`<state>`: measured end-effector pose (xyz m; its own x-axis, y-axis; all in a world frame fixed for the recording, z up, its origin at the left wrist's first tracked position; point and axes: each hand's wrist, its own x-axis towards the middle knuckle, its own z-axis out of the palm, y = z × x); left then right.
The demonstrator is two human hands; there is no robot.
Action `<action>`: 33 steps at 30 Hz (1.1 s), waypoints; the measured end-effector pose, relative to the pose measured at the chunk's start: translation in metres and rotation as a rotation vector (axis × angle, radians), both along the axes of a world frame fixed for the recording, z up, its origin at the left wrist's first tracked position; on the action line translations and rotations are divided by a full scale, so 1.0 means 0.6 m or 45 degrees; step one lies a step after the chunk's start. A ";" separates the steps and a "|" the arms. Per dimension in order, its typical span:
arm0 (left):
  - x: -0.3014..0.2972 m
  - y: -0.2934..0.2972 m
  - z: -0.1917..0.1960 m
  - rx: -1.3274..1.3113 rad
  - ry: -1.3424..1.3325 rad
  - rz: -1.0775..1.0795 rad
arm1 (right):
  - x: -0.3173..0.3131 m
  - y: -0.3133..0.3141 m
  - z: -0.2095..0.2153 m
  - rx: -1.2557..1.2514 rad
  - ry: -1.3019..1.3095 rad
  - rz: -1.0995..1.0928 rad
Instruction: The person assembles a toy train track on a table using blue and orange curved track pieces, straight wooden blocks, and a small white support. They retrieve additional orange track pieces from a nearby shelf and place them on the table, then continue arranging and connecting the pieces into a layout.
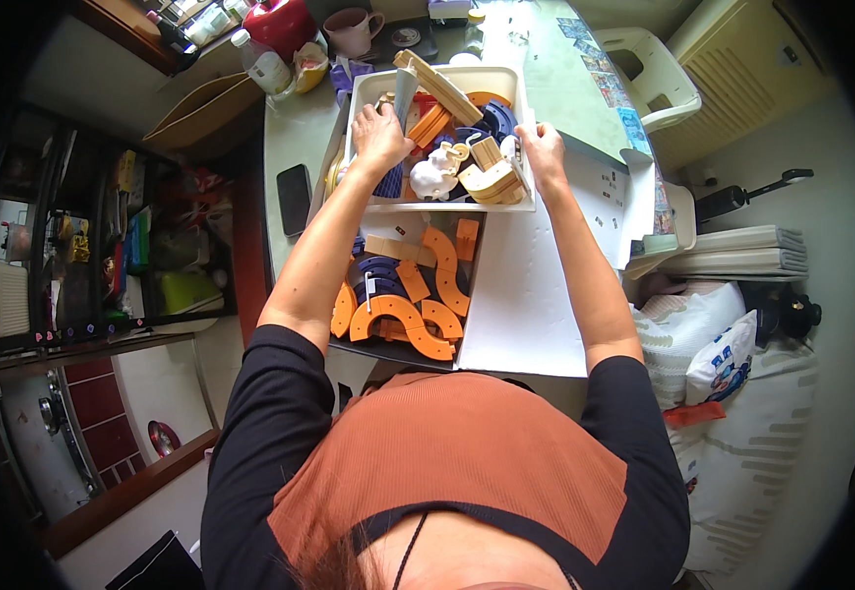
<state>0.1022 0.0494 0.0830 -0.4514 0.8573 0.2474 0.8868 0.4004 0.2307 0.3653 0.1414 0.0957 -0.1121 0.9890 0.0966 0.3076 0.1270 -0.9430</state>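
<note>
A white plastic bin [462,78] full of orange, purple and wooden track pieces stands on the table ahead of me. My left hand [380,133] reaches into its left side and rests on a dark purple piece [389,181]. My right hand [543,152] grips the bin's right rim. A small white figure [434,174] lies among the pieces between my hands. Closer to me, an open dark box [403,295] holds orange curved tracks [388,317] and purple ones. A white lid or sheet [526,295] lies to its right.
A black phone [294,198] lies on the green table [300,128] left of the bin. Behind it stand a pink mug [352,31], a red pot [278,24] and a bottle [262,62]. A white chair [652,74] and pillows [732,354] are at right, shelves at left.
</note>
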 end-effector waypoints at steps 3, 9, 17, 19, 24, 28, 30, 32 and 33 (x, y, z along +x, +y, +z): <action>-0.026 0.019 0.012 -0.146 -0.046 -0.057 | -0.005 0.006 -0.010 -0.041 -0.009 -0.073; -0.043 0.035 0.055 -0.389 -0.161 -0.031 | -0.009 0.013 -0.011 0.035 -0.101 0.000; -0.056 0.021 0.111 -0.329 -0.084 0.024 | -0.005 -0.108 0.089 0.633 -0.555 -0.066; -0.078 0.023 0.123 -0.339 -0.167 -0.007 | -0.019 -0.151 0.107 0.755 -0.667 0.018; -0.173 0.036 0.143 -0.290 -0.582 -0.464 | -0.087 -0.212 0.110 1.112 -0.982 0.394; -0.276 0.021 0.148 -0.239 -0.690 -0.601 | -0.139 -0.213 0.087 1.009 -1.295 0.595; -0.329 -0.011 0.148 -0.199 -0.908 -0.698 | -0.155 -0.205 0.078 0.966 -1.261 0.630; -0.371 -0.054 0.140 0.056 -1.151 -0.661 | -0.164 -0.195 0.071 0.860 -1.318 0.648; -0.397 -0.069 0.147 -0.039 -1.275 -0.751 | -0.168 -0.190 0.067 0.888 -1.325 0.672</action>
<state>-0.1358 0.0082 0.1710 0.0379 0.9991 -0.0183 0.3640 0.0033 0.9314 0.2646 0.0271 0.1359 -0.7864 0.5865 0.1936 0.5982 0.8013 0.0023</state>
